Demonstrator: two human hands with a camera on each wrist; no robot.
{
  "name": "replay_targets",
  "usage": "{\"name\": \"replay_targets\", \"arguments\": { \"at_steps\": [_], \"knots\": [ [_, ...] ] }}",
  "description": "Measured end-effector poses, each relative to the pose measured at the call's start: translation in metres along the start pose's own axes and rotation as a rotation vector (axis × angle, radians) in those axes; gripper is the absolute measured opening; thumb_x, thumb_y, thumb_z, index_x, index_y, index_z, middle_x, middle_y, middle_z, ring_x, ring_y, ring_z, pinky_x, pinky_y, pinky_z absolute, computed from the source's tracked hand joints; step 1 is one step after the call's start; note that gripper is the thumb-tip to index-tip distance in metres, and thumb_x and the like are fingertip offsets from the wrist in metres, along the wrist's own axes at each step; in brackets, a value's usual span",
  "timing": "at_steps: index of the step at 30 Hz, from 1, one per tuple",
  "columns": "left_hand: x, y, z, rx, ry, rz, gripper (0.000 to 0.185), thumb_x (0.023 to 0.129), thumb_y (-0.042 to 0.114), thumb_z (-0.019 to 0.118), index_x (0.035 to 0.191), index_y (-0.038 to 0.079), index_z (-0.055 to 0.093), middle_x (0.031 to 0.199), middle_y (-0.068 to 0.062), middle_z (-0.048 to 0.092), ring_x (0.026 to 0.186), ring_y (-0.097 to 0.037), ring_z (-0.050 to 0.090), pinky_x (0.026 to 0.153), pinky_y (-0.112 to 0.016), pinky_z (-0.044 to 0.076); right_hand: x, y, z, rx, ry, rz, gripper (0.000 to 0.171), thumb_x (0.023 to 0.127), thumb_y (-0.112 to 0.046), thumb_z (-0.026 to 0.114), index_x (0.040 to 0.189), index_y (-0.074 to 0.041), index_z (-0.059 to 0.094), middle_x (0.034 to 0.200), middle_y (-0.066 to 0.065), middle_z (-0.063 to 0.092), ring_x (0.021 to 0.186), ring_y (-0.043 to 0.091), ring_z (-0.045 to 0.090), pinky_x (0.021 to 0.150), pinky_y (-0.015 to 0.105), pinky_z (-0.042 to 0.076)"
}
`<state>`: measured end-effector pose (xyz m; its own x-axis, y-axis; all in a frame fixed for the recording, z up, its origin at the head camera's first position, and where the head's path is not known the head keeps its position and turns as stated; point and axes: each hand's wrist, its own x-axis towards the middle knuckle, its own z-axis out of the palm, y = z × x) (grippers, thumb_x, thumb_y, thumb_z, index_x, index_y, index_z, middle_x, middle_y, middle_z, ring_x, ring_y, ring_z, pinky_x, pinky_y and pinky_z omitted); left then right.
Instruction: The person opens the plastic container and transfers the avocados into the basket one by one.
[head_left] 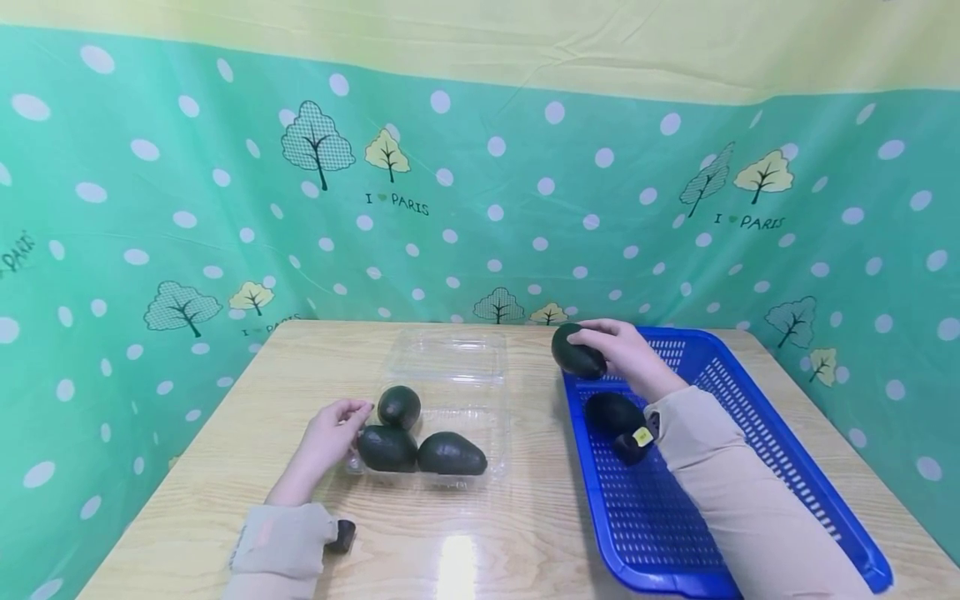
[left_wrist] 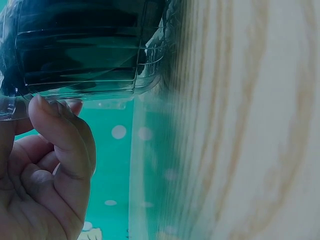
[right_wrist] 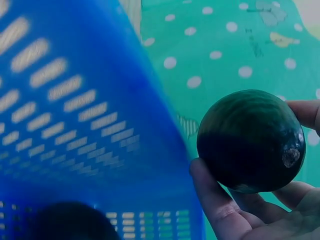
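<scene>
My right hand (head_left: 611, 346) grips a dark green avocado (head_left: 578, 352) above the far left edge of the blue plastic basket (head_left: 600, 517). In the right wrist view, the fingers and thumb wrap around this avocado (right_wrist: 250, 142), and its stem scar faces the camera. The left hand (head_left: 330, 433) pinches the left rim of a clear plastic clamshell box (head_left: 480, 417) between thumb and curled fingers. Three avocados (head_left: 452, 453) sit in the box's near half, and its lid (head_left: 450, 354) lies folded back, away from me. Another avocado (head_left: 613, 412) lies in the basket, partly covered by my right wrist.
Under everything is a light wood-grain table (head_left: 532, 500). A green polka-dot cloth (head_left: 495, 192) hangs behind it and along both sides. The basket's raised walls stand at the table's right, and my right forearm (head_left: 757, 492) crosses over them.
</scene>
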<state>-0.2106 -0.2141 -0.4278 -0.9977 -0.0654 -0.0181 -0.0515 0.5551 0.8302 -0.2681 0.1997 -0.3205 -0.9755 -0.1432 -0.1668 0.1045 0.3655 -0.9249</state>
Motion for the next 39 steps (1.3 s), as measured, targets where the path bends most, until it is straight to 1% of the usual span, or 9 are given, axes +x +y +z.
{"name": "replay_targets", "arguments": {
  "at_steps": [5, 9, 13, 17, 20, 24, 29, 35, 39],
  "knots": [
    [-0.001, 0.001, 0.0, 0.015, 0.004, 0.007, 0.041, 0.104, 0.026, 0.05, 0.125, -0.008, 0.057, 0.106, -0.023, 0.063, 0.068, -0.013, 0.057, 0.055, -0.024, 0.052, 0.002, 0.008, -0.013, -0.012, 0.005, 0.005, 0.071, 0.095, -0.037, 0.062, 0.152, -0.005, 0.034, 0.154, 0.018, 0.039, 0.111, 0.018, 0.058, 0.086, 0.024, 0.052],
    [-0.001, 0.001, 0.0, 0.019, 0.006, 0.007, 0.04, 0.104, 0.026, 0.05, 0.125, -0.007, 0.057, 0.105, -0.022, 0.064, 0.069, -0.014, 0.057, 0.056, -0.024, 0.052, 0.003, 0.015, -0.022, -0.039, 0.018, 0.025, 0.073, 0.096, -0.039, 0.061, 0.153, -0.006, 0.032, 0.155, 0.017, 0.037, 0.113, 0.019, 0.055, 0.087, 0.025, 0.05],
    [-0.001, -0.001, 0.0, 0.02, 0.006, 0.003, 0.04, 0.104, 0.026, 0.05, 0.126, -0.007, 0.057, 0.105, -0.021, 0.064, 0.07, -0.015, 0.058, 0.057, -0.024, 0.053, 0.004, 0.02, -0.03, -0.054, 0.034, 0.046, 0.073, 0.096, -0.039, 0.06, 0.153, -0.005, 0.031, 0.155, 0.018, 0.036, 0.114, 0.02, 0.054, 0.087, 0.025, 0.05],
    [-0.001, -0.001, 0.001, 0.026, 0.007, 0.002, 0.039, 0.104, 0.025, 0.049, 0.126, -0.007, 0.057, 0.105, -0.021, 0.065, 0.071, -0.015, 0.058, 0.057, -0.024, 0.053, 0.004, 0.026, -0.036, -0.068, 0.037, 0.05, 0.074, 0.097, -0.039, 0.059, 0.153, -0.002, 0.03, 0.156, 0.02, 0.035, 0.119, 0.025, 0.052, 0.093, 0.029, 0.049],
    [-0.001, -0.001, 0.001, 0.026, 0.008, 0.001, 0.039, 0.104, 0.025, 0.049, 0.126, -0.007, 0.057, 0.105, -0.021, 0.064, 0.071, -0.015, 0.058, 0.057, -0.024, 0.052, 0.004, 0.03, -0.039, -0.08, 0.043, 0.047, 0.074, 0.097, -0.04, 0.059, 0.153, 0.0, 0.03, 0.155, 0.022, 0.035, 0.123, 0.028, 0.05, 0.099, 0.035, 0.048],
    [-0.001, -0.001, 0.001, 0.024, 0.01, 0.0, 0.039, 0.104, 0.026, 0.05, 0.125, -0.007, 0.057, 0.104, -0.02, 0.064, 0.071, -0.015, 0.058, 0.057, -0.024, 0.052, 0.003, 0.034, -0.044, -0.098, 0.05, 0.042, 0.075, 0.097, -0.042, 0.058, 0.152, 0.001, 0.031, 0.153, 0.022, 0.036, 0.124, 0.028, 0.05, 0.102, 0.038, 0.048],
    [0.0, -0.001, 0.001, 0.022, 0.013, 0.001, 0.04, 0.104, 0.026, 0.05, 0.125, -0.007, 0.058, 0.103, -0.02, 0.065, 0.071, -0.015, 0.058, 0.057, -0.024, 0.052, 0.002, 0.041, -0.049, -0.107, 0.047, 0.034, 0.074, 0.098, -0.043, 0.056, 0.151, 0.002, 0.032, 0.153, 0.024, 0.036, 0.121, 0.024, 0.052, 0.099, 0.034, 0.05],
    [0.0, -0.001, 0.001, 0.004, 0.011, -0.008, 0.039, 0.104, 0.025, 0.05, 0.126, -0.006, 0.058, 0.103, -0.019, 0.064, 0.071, -0.015, 0.058, 0.056, -0.024, 0.053, 0.003, 0.05, -0.056, -0.105, 0.056, 0.028, 0.07, 0.099, -0.044, 0.056, 0.148, 0.002, 0.037, 0.149, 0.022, 0.041, 0.106, 0.011, 0.055, 0.09, 0.026, 0.052],
    [0.0, 0.0, 0.001, 0.008, 0.014, -0.005, 0.039, 0.104, 0.025, 0.05, 0.125, -0.007, 0.058, 0.103, -0.019, 0.064, 0.071, -0.015, 0.058, 0.057, -0.024, 0.052, 0.003, 0.056, -0.061, -0.105, 0.059, 0.022, 0.07, 0.099, -0.044, 0.056, 0.147, 0.004, 0.038, 0.147, 0.023, 0.042, 0.099, 0.007, 0.056, 0.085, 0.024, 0.053]
  ]
}}
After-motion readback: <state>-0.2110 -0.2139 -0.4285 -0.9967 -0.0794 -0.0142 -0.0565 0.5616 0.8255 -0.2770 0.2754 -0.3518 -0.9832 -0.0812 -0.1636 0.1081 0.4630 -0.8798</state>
